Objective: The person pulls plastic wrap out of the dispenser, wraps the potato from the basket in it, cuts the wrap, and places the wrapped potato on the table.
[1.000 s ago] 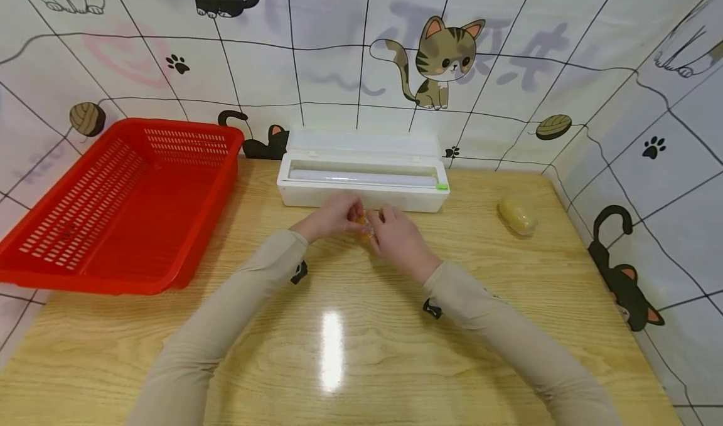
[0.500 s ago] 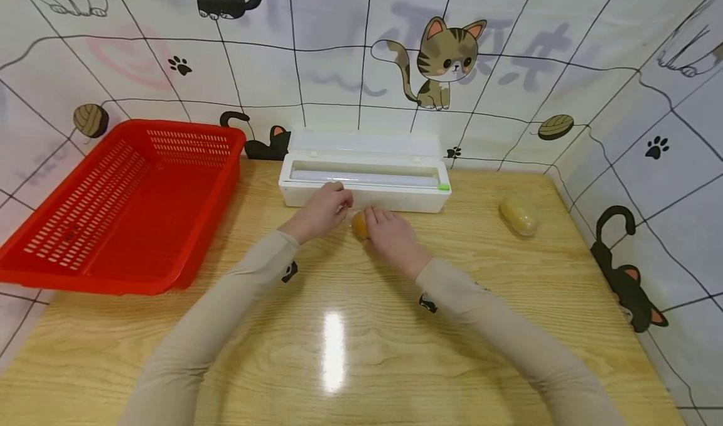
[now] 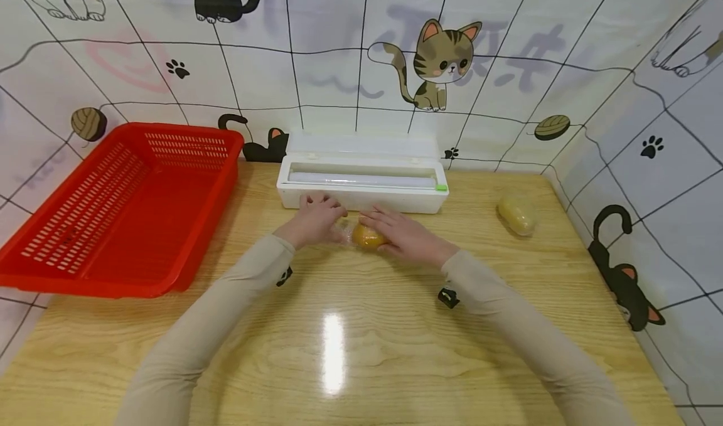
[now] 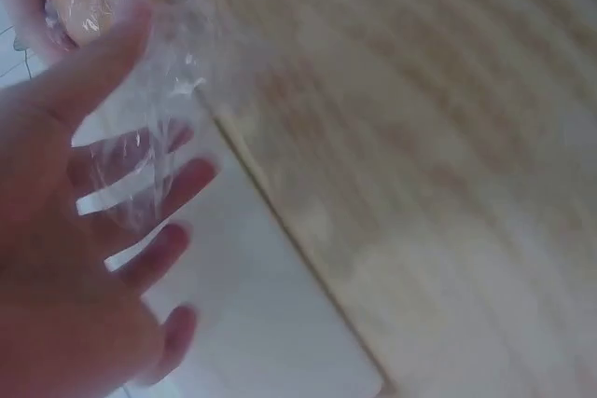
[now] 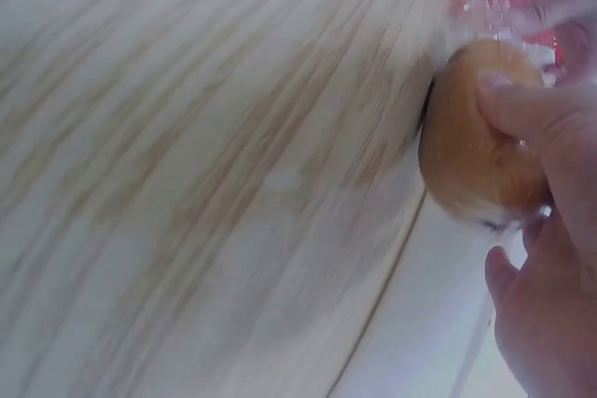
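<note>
Just in front of the white cling film box, an orange sits on the table in clear plastic film. My right hand grips it, with the thumb on its near side and fingers round the far side. My left hand is left of the orange, thumb and fingers spread apart in the left wrist view. A loose tail of clear film runs from the orange between that thumb and the fingers. The film roll lies inside the open box.
A red perforated plastic basket stands on the left. To the right lies a yellow oblong item wrapped in film. A cat-patterned cloth rises behind the wooden table and along its right side.
Both hands were close together over the orange. The left hand has moved left and its fingers have spread. The right hand has come round the orange, which is now more exposed.
</note>
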Motion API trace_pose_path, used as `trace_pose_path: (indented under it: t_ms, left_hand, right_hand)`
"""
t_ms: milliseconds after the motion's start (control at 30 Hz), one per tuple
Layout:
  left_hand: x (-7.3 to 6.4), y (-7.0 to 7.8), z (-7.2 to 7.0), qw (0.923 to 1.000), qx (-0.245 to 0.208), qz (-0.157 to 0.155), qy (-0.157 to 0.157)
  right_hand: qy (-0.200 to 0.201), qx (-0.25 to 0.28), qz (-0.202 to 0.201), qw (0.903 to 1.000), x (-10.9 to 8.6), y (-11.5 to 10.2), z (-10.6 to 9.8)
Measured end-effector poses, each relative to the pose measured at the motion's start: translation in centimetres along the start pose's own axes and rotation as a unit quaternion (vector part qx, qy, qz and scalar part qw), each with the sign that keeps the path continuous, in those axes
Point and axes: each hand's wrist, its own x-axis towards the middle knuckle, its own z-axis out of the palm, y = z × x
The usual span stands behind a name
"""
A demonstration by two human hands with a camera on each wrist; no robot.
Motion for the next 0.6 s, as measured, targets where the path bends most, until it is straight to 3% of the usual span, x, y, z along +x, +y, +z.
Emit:
trace_pose_path:
  t_ms: [100,200,400,600]
  left_hand:
    - [-0.3,0.0,0.3,0.9968,-0.064,-0.01,-0.047]
    - [-0.6,0.1,0.5,0.9903,-0.12,-0.006,-0.069]
    - [-1.1,1.0,1.1,0.9867,-0.152,0.046,-0.034]
    - [-1.5,2.7,2.0,0.9906,-0.107,0.085,0.007]
  right_hand:
    - [0.01,-0.009,-0.007,0.9999,-0.4,0.2,-0.1]
    - [0.018,-0.006,0.017,0.9997,-0.7,0.1,-0.3]
    - [0.008,0.044,0.078,0.9959,-0.4,-0.4,-1.2]
    - [-0.019,0.148,0.147,0.9778,0.3,-0.7,-1.4]
